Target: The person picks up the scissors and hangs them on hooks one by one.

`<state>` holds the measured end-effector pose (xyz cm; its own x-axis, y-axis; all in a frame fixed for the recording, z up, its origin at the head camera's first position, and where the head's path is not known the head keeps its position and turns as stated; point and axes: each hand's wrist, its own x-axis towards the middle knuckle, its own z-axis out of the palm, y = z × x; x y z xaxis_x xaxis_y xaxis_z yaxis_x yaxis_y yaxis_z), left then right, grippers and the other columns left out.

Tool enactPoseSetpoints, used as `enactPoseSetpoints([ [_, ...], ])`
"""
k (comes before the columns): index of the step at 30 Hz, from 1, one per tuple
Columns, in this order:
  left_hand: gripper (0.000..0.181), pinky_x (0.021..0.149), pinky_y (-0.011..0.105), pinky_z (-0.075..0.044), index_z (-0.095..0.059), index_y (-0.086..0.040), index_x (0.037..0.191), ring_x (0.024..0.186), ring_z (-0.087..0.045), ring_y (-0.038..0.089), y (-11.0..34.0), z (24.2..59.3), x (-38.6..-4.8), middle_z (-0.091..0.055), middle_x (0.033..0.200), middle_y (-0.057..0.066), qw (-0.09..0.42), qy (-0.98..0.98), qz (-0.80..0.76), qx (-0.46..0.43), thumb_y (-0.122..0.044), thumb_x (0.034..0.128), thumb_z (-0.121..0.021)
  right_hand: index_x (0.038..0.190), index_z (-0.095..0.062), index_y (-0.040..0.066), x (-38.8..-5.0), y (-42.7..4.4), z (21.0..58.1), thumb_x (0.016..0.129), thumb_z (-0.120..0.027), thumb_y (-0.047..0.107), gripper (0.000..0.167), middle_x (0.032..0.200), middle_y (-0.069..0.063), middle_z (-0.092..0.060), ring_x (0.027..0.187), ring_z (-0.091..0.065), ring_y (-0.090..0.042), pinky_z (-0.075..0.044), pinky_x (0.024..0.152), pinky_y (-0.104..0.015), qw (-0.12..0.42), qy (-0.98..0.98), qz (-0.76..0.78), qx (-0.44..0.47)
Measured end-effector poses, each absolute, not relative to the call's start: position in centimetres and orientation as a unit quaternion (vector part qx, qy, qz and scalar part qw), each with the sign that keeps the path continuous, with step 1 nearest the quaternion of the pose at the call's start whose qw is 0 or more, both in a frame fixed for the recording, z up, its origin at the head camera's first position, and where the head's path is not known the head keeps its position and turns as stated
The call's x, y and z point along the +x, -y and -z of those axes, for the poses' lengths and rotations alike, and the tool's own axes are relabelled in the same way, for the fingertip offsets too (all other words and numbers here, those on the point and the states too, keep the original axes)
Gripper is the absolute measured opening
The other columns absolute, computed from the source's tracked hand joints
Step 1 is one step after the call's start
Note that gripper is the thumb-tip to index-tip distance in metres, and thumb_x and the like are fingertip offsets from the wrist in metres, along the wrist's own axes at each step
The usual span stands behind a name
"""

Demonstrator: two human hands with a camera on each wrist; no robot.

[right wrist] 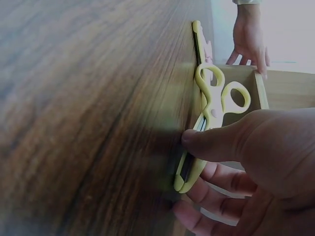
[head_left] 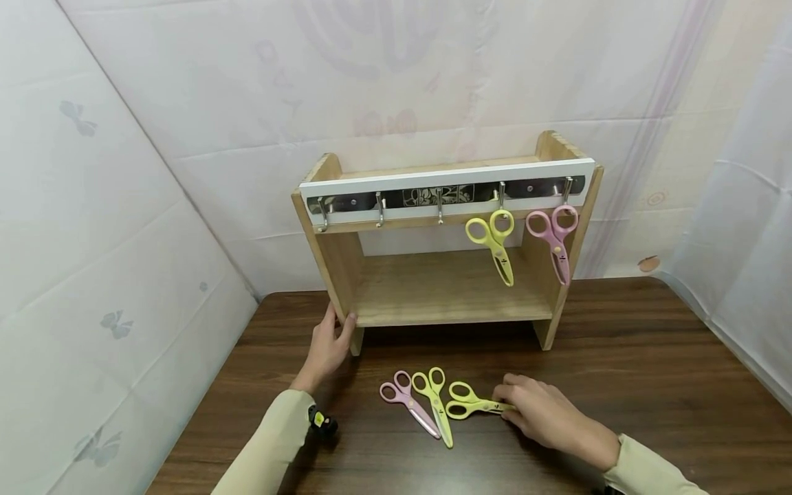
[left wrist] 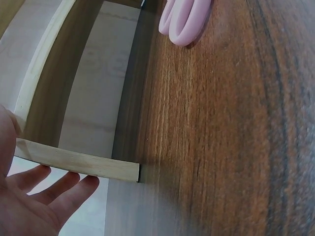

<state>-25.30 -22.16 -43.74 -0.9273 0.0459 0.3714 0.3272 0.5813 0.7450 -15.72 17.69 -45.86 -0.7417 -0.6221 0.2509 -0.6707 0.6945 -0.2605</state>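
My left hand (head_left: 328, 349) grips the lower left side of a small wooden shelf (head_left: 452, 285), thumb at its front edge and fingers around the outside. Beside the shelf's front right, my right hand (head_left: 547, 416) pinches yellow scissors (right wrist: 212, 105) by the blade end, thumb on one face and fingers behind. Their handle loops point left in the head view. Just left of them on the table lie another pair of yellow scissors (head_left: 436, 401) and a pair of pink scissors (head_left: 410, 400), handles toward the shelf. The pink loops (left wrist: 189, 24) also show in the left wrist view.
Across the shelf's front top runs a white hook rack (head_left: 365, 184) with several metal hooks. Yellow scissors (head_left: 495, 237) and pink scissors (head_left: 557, 237) hang from its two right hooks. Everything stands on a dark wooden table (head_left: 260, 385), with pale curtains (head_left: 216, 89) behind and at the sides.
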Motion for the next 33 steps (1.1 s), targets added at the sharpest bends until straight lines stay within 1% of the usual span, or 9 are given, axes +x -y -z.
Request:
enactPoseSetpoints([
  [7, 0.050, 0.087, 0.056, -0.059, -0.039, -0.007, 0.153, 0.123, -0.061, 0.042, 22.1, 43.6, -25.3, -0.060, 0.136, 0.028, 0.153, 0.873, 0.450, -0.106, -0.028, 0.1095, -0.053, 0.093, -0.069, 0.023, -15.7, -17.8, 45.8, 0.082, -0.086, 0.009, 0.025, 0.087, 0.011, -0.056, 0.066, -0.047, 0.002, -0.040, 0.047, -0.022, 0.075, 0.917, -0.168, 0.354],
  [20, 0.049, 0.087, 0.056, -0.058, -0.039, -0.007, 0.152, 0.122, -0.061, 0.044, 22.1, 43.5, -25.3, -0.061, 0.134, 0.027, 0.153, 0.876, 0.445, -0.108, -0.027, 0.1096, -0.053, 0.094, -0.069, 0.023, -15.7, -17.9, 45.7, 0.082, -0.086, 0.009, 0.025, 0.086, 0.012, -0.055, 0.066, -0.047, 0.002, -0.039, 0.047, -0.021, 0.072, 0.915, -0.171, 0.358],
  [26, 0.048, 0.086, 0.056, -0.059, -0.040, -0.006, 0.152, 0.122, -0.061, 0.044, 22.3, 43.9, -25.4, -0.061, 0.134, 0.028, 0.158, 0.874, 0.446, -0.111, -0.026, 0.1097, -0.053, 0.092, -0.069, 0.021, -16.0, -18.0, 44.5, 0.079, -0.088, 0.007, 0.027, 0.086, 0.010, -0.058, 0.068, -0.056, -0.005, -0.041, 0.047, -0.021, 0.104, 0.910, -0.139, 0.376],
  [33, 0.050, 0.088, 0.057, -0.058, -0.039, -0.008, 0.153, 0.123, -0.061, 0.043, 22.3, 44.0, -25.5, -0.061, 0.135, 0.027, 0.157, 0.876, 0.441, -0.114, -0.028, 0.1099, -0.052, 0.092, -0.069, 0.022, -16.5, -18.2, 42.2, 0.079, -0.088, 0.007, 0.028, 0.084, 0.011, -0.055, 0.069, -0.053, -0.003, -0.043, 0.048, -0.021, 0.142, 0.905, -0.122, 0.381],
])
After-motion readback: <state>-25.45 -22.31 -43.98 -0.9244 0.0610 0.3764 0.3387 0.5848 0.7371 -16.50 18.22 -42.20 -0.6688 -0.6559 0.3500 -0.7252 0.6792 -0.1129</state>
